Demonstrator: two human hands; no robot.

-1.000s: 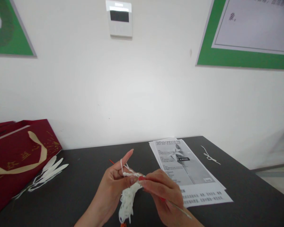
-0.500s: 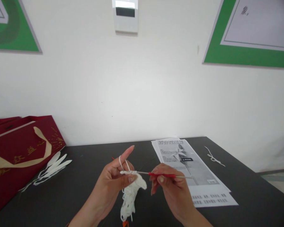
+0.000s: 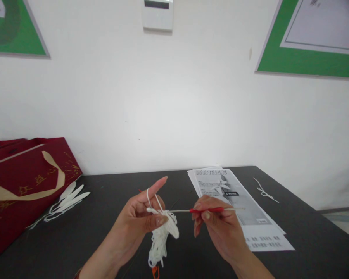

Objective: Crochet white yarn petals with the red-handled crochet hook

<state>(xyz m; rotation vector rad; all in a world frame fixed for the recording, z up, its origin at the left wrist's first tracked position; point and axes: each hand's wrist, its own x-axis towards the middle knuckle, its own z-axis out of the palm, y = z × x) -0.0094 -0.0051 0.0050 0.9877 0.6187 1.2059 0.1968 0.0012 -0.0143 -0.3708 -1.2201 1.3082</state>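
Your left hand [image 3: 136, 219] pinched white crochet work [image 3: 172, 228] between its fingers [image 3: 156, 222], yarn [image 3: 159, 204] looped over the index finger [image 3: 158, 185]; your right hand [image 3: 222, 226] held a red-handled crochet hook [image 3: 196, 210].

We are viewing a white wall [image 3: 186, 97], brightest mid-span, carrying two green-bordered panels [image 3: 305, 62] and a white device [image 3: 158, 18]; a black bench [image 3: 104, 205] is standing before it, with floor [image 3: 347, 221] showing at right.

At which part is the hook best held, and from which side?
Probably by the red handle, from the right, where the right hand holds it: it looks thicker than the thin shaft, whose left end meets the white yarn.
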